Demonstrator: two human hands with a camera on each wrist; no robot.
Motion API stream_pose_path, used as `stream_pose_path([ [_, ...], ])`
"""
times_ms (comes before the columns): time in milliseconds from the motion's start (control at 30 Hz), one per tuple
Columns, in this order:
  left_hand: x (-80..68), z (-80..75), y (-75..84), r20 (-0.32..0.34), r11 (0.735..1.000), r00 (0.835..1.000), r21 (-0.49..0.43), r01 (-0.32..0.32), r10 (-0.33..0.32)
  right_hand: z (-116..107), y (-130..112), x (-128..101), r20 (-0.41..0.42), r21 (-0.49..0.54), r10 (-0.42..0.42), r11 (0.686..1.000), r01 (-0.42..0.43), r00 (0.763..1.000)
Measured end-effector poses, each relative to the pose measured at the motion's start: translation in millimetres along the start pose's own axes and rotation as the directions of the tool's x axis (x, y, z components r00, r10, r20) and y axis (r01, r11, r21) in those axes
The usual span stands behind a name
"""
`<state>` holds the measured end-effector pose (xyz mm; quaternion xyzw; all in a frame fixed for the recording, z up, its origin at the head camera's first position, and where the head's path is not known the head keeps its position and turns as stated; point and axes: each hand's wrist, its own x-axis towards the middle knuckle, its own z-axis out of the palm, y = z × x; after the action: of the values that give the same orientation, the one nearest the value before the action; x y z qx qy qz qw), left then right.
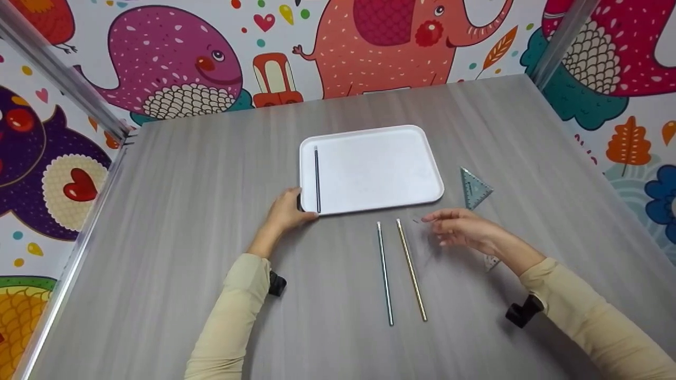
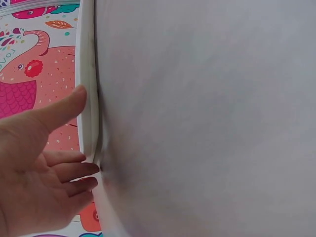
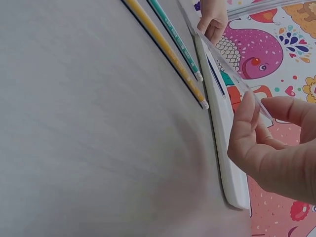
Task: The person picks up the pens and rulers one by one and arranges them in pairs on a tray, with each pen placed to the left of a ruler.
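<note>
I see a grey wood-grain worktop (image 1: 185,211) walled in by cartoon-animal panels (image 1: 174,63) on aluminium posts. A white tray (image 1: 380,174) sits at mid-worktop, with a dark pencil (image 1: 317,179) lying along its left edge, long axis running away from me.

My left hand (image 1: 288,208) rests against the tray's near-left corner, fingers relaxed and mostly straight, touching the rim. The left wrist view shows the fingertips (image 2: 91,168) at the rim's edge and the thumb laid along it.

Near the tray, a green pencil (image 1: 385,273) and a yellow pencil (image 1: 411,270) lie side by side, close but apart, both pointing roughly from me toward the tray. A translucent set square (image 1: 474,188) lies to the right of the tray.

My right hand (image 1: 459,228) hovers just right of the yellow pencil. From the head view I can barely make out anything in it; the right wrist view shows thumb and fingers pinching a thin transparent strip (image 3: 222,64), its long axis slanting up and away toward the tray's far end.
</note>
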<state>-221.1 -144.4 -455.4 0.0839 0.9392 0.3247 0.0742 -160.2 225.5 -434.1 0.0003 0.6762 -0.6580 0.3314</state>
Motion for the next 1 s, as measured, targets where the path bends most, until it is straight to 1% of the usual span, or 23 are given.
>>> stream_pose_path([
  [167,0.6,0.1,-0.9,-0.005,1.0,1.0,-0.008,-0.028,0.028,6,-4,6,-0.007,0.009,-0.011,1.0,0.011,1.0],
  [467,0.5,0.4,-1.5,-0.005,1.0,1.0,-0.001,-0.01,0.01,19,-7,23,-0.007,0.031,-0.017,0.999,0.018,1.0],
  [567,0.7,0.8,-1.8,-0.003,1.0,1.0,0.004,-0.014,0.014,23,-9,27,-0.015,0.043,-0.021,0.999,0.021,1.0],
  [733,1.0,1.0,-1.6,-0.005,1.0,1.0,0.001,-0.021,0.021,28,-11,31,-0.006,0.069,-0.03,0.997,0.03,1.0],
  [1000,0.1,-0.7,0.3,0.001,1.0,1.0,0.014,-0.004,0.004,33,-13,34,0.0,0.117,-0.059,0.991,0.058,0.998],
])
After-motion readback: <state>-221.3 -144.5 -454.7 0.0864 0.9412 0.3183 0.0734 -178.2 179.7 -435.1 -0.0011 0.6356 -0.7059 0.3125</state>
